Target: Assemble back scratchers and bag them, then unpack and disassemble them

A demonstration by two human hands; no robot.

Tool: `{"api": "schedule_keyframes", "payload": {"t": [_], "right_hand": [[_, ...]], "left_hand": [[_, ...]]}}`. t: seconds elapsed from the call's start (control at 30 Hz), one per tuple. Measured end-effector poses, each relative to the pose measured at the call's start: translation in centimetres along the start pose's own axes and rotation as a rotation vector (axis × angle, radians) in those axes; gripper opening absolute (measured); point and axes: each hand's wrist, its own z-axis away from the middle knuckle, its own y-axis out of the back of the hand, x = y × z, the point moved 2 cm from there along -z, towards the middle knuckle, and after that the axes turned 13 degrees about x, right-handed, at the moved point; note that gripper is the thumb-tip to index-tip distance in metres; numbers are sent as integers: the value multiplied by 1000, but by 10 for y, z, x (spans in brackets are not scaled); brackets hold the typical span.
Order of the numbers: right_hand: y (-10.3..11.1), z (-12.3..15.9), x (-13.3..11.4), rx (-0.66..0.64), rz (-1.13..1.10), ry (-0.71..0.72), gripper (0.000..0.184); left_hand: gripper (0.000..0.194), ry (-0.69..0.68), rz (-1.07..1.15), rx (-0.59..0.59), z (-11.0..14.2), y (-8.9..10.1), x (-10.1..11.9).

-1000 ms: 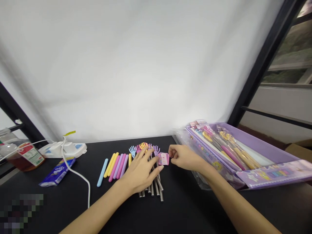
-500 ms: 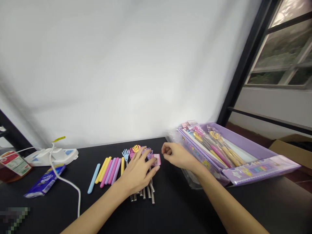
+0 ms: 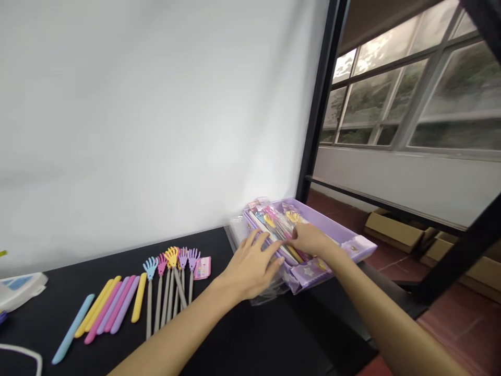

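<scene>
My left hand (image 3: 252,263) has its fingers spread over the near left side of a purple display box (image 3: 332,222), holding nothing. My right hand (image 3: 311,239) reaches into the box with its fingers pinched together among bagged back scratchers (image 3: 274,222); what lies between the fingertips is hidden. On the black table to the left, several loose back scratcher heads on metal rods (image 3: 172,258) lie side by side, partly behind my left forearm. Left of them is a row of coloured handle tubes (image 3: 113,305). A stack of pink cards (image 3: 202,268) rests beside the heads.
Clear plastic wrap (image 3: 270,297) sticks out under and beside the box. A white power strip (image 3: 27,290) and a white cable (image 3: 23,350) are at the left. Black frame posts (image 3: 319,104) stand at the right, with cardboard boxes (image 3: 395,230) on the floor beyond.
The view has swung right. Both hands have moved right, the left off the loose scratchers to the box's edge, the right from beside the pink cards into the box.
</scene>
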Motion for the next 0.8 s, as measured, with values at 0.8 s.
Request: {"api": "schedule_keyframes", "payload": {"t": [0.8], "right_hand": [[-16, 65, -199, 102, -659, 574, 10]], "left_hand": [[35, 1147, 1309, 938, 123, 92, -109]]}}
